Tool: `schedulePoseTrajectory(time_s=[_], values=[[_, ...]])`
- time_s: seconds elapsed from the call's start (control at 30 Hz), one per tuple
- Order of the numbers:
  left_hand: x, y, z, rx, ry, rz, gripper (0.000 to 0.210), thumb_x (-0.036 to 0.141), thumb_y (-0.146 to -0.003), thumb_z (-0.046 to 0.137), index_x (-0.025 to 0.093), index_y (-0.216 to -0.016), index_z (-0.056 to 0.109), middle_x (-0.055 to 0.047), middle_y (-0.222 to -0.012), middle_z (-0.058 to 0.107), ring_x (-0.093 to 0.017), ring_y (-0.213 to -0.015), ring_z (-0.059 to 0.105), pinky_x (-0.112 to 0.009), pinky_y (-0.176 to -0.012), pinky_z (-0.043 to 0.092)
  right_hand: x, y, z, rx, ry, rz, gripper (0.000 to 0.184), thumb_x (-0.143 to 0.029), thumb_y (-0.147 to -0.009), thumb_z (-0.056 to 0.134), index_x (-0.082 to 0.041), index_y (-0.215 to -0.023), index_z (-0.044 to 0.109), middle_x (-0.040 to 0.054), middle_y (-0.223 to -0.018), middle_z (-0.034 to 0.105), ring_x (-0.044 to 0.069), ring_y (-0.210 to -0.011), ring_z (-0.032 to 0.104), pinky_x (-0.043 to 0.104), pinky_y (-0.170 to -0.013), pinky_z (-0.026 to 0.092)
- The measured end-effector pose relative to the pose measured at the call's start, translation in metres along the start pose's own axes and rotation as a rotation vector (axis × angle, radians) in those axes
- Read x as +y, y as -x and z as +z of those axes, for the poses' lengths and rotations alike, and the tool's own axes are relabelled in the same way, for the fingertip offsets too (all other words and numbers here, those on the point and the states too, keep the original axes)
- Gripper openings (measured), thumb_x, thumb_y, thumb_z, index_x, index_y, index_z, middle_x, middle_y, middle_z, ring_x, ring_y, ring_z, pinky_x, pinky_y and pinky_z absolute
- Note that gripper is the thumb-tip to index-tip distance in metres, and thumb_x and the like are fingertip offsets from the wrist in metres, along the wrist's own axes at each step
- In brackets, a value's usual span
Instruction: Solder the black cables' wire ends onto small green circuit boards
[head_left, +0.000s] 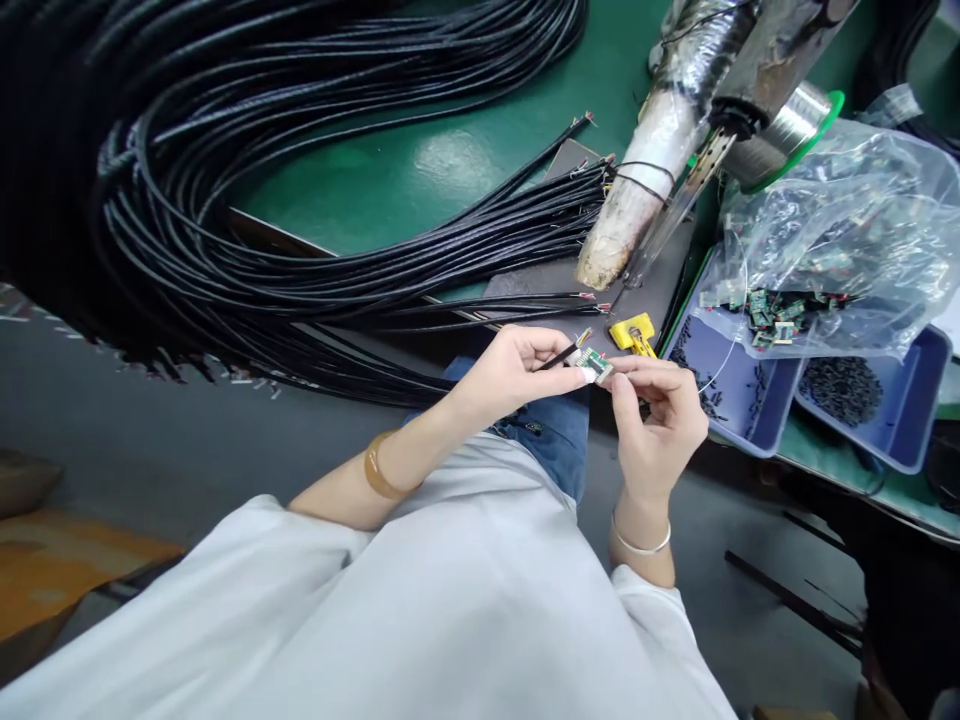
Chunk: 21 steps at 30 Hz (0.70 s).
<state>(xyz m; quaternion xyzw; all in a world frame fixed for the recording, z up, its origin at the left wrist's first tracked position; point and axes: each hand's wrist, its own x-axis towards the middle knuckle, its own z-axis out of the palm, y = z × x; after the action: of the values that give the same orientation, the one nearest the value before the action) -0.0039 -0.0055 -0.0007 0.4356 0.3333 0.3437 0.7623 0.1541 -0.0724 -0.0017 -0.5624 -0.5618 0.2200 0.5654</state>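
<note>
My left hand [517, 368] is closed, its thumb and fingers pinching a black cable [559, 358] and the left part of a small green circuit board [595, 364]. Thin coloured wires stick out of the stripped cable end, just above the board. My right hand [664, 408] is closed too, thumb and index finger at the right end of the same board. A thin solder wire [739, 325] hangs down and passes behind the right hand; whether the fingers touch it cannot be made out. Just beyond the board sits a yellow holder [634, 332].
A thick bundle of black cables [322, 265] covers the left of the green table [457, 165]. Above my hands hang a wrapped pipe [626, 215], a soldering iron [675, 210] and a solder spool [787, 135]. Blue trays [757, 425] and a plastic bag [847, 220] of circuit boards stand right.
</note>
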Motion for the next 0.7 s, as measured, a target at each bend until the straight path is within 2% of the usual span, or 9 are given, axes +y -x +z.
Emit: schedulePoseTrajectory(time_s=[0.1, 0.23, 0.37, 0.5, 0.6, 0.7], values=[[0.001, -0.004, -0.008, -0.125, -0.010, -0.095, 0.029, 0.035, -0.066, 0.084, 0.011, -0.070, 0.067, 0.002, -0.062, 0.057, -0.005, -0.054, 0.043, -0.018, -0.051, 0.031, 0.001, -0.003, -0.005, -0.094, -0.065, -0.060, 0.011, -0.016, -0.088, 0.068, -0.023, -0.088, 0.060, 0.0040, -0.104, 0.072, 0.018, -0.093, 0.072, 0.035, -0.078, 0.063], [0.001, -0.006, -0.017, -0.250, -0.003, -0.211, 0.035, 0.040, -0.065, 0.083, 0.011, -0.068, 0.064, 0.004, -0.054, 0.044, -0.003, -0.048, 0.028, -0.020, -0.045, 0.016, 0.005, -0.008, -0.013, -0.291, -0.308, 0.074, 0.013, -0.016, -0.088, 0.069, -0.023, -0.084, 0.058, 0.0017, -0.095, 0.071, 0.014, -0.083, 0.070, 0.027, -0.068, 0.063], [0.002, -0.006, -0.019, -0.285, -0.002, -0.237, 0.036, 0.041, -0.065, 0.082, 0.011, -0.067, 0.062, 0.004, -0.054, 0.041, -0.004, -0.048, 0.027, -0.020, -0.045, 0.016, 0.010, -0.013, -0.014, -0.387, -0.466, 0.176, 0.015, -0.014, -0.085, 0.071, -0.022, -0.080, 0.059, 0.0002, -0.093, 0.070, 0.011, -0.080, 0.069, 0.023, -0.067, 0.061], [0.004, -0.004, -0.019, -0.292, -0.004, -0.237, 0.039, 0.043, -0.067, 0.083, 0.012, -0.064, 0.058, 0.005, -0.055, 0.040, -0.003, -0.048, 0.028, -0.020, -0.045, 0.017, 0.011, -0.015, -0.014, -0.379, -0.477, 0.138, 0.016, -0.013, -0.082, 0.074, -0.022, -0.077, 0.062, -0.0008, -0.085, 0.070, 0.011, -0.078, 0.067, 0.023, -0.069, 0.058], [0.004, -0.004, -0.016, -0.279, 0.019, -0.223, 0.039, 0.043, -0.071, 0.081, 0.013, -0.068, 0.057, 0.006, -0.053, 0.039, -0.003, -0.046, 0.026, -0.019, -0.043, 0.016, 0.005, -0.013, -0.015, -0.333, -0.397, 0.075, 0.017, -0.011, -0.081, 0.074, -0.021, -0.075, 0.062, -0.0013, -0.081, 0.071, 0.011, -0.073, 0.067, 0.024, -0.067, 0.057], [-0.001, -0.004, -0.008, -0.126, -0.003, -0.093, 0.031, 0.041, -0.079, 0.076, 0.015, -0.081, 0.058, 0.006, -0.053, 0.047, -0.003, -0.042, 0.030, -0.018, -0.041, 0.021, -0.001, -0.011, -0.015, -0.137, -0.195, -0.040, 0.016, -0.008, -0.080, 0.074, -0.021, -0.077, 0.065, -0.0016, -0.079, 0.072, 0.012, -0.072, 0.068, 0.025, -0.066, 0.057]])
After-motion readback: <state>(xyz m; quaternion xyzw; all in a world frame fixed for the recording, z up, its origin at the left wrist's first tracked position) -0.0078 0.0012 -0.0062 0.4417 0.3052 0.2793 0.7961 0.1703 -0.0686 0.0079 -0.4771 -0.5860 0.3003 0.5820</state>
